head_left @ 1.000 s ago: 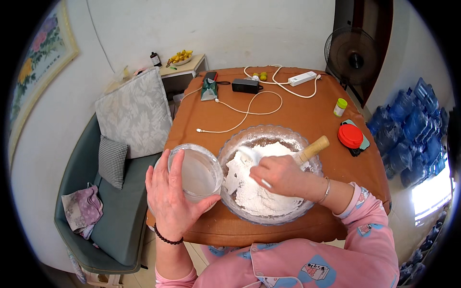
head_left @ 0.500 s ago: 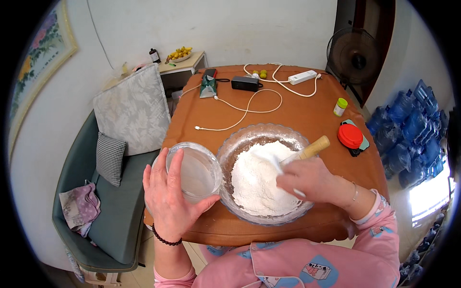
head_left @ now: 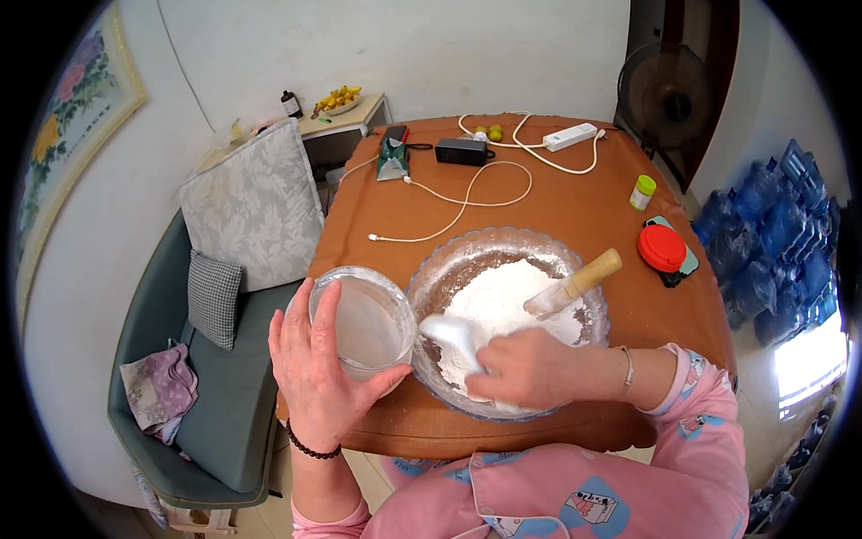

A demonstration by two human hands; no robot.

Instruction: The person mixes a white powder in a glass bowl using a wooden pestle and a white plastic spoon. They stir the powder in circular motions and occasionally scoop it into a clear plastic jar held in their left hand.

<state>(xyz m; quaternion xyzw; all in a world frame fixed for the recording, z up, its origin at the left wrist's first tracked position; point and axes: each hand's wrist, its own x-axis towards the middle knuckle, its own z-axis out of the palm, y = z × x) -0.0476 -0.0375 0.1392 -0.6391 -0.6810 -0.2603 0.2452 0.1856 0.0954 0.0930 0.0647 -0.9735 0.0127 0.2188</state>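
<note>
My left grip (head_left: 321, 377) is curved around the near left side of a clear round bowl (head_left: 407, 316), fingers and thumb on its wall; the cloudy, pale contents (head_left: 366, 322) cannot be told as liquid or powder. My right grip (head_left: 530, 368) is closed on the handle of a white spoon (head_left: 453, 337), whose blurred head lies to the left of my knuckles, over the near left part of a scallop-rimmed basin (head_left: 446, 277). The flour (head_left: 489, 292) is heaped inside this basin, beneath and just beyond my right grip. A short wooden rod (head_left: 584, 280), whitened at its lower end, leans on the rim beyond and to the right of the same grip. Farther to the right, a red lid (head_left: 662, 248) rests on the brown tabletop (head_left: 557, 198). I judge the step in hand to be spoon work at the flour, combining it with the contents of the held bowl. The next move calls for a firm left grip on that bowl, and for a low, controlled spoon that clears both rims without scattering flour or knocking the rod.
</note>
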